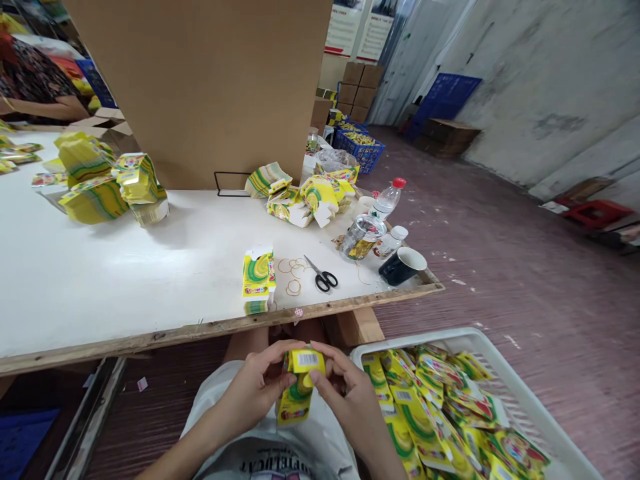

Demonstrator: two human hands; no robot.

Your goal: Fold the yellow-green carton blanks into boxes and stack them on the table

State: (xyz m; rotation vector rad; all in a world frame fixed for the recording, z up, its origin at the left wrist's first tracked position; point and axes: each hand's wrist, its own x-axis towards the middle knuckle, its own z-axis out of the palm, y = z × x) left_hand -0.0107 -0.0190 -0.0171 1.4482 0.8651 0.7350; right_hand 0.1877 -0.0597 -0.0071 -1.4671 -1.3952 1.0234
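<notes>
Here, left fingers (280, 385) and right fingers (326, 390) closed around a yellow box (295, 408), beside a basket (543, 417) of packets (413, 410).

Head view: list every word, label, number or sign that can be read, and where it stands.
"FIELDCAT", probably, its start unclear: white garment.
Too blurred: lettering and barcode digits on the held yellow box.
Too small: wall posters, yellow packs in the white crate, clear jar.

Head-worn view — facing forward and down, table (200, 287) near
</notes>
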